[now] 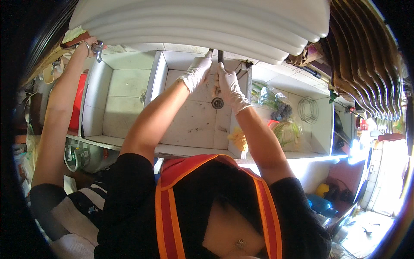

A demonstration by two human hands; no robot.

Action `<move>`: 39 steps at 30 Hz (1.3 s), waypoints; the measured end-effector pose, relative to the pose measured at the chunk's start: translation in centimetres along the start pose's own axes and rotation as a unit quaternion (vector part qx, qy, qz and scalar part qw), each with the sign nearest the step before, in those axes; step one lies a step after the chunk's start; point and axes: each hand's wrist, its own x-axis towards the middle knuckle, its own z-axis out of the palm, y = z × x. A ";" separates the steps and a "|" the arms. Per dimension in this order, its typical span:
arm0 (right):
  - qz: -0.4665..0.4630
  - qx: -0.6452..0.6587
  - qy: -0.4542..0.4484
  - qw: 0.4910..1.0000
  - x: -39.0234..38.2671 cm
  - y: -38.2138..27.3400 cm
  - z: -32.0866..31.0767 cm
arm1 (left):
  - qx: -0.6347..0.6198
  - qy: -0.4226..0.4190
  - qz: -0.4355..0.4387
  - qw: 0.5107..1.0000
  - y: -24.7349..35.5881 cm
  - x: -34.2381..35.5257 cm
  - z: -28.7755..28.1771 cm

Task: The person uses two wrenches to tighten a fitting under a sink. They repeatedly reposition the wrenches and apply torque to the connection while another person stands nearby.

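Observation:
Both my hands, in white gloves, are stretched out over the far part of the white-tiled middle sink point(189, 125). My right hand point(230, 88) is closed around the lower end of a dark, narrow bar point(221, 56), whose upper end passes behind the white stacked shapes above. My left hand point(199, 73) is beside it, fingers pressed together near a short dark tip point(211, 50); what that belongs to is hidden. Below my right hand is a round metal drain point(217, 102), with dark specks scattered over the sink floor.
Another person's arm point(60, 108) reaches to a metal tap point(98, 51) at the left sink point(129, 86). The right sink holds bagged green vegetables point(271, 97) and a wire rack point(307, 110). White ridged shapes point(198, 21) overhang the far edge; dark curved ones point(366, 56) hang at right.

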 end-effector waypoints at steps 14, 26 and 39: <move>0.053 0.299 -0.136 0.943 -0.4 1.0 -0.5 | -0.033 -0.022 0.008 0.999 -0.9 0.8 -0.1; 0.146 0.169 -0.051 0.973 -2.8 -4.4 1.5 | -0.125 -0.050 0.156 0.979 -1.7 -0.7 1.4; 0.135 0.157 -0.067 0.976 -2.4 -3.5 1.4 | -0.136 -0.142 -0.005 0.980 -1.9 0.0 0.5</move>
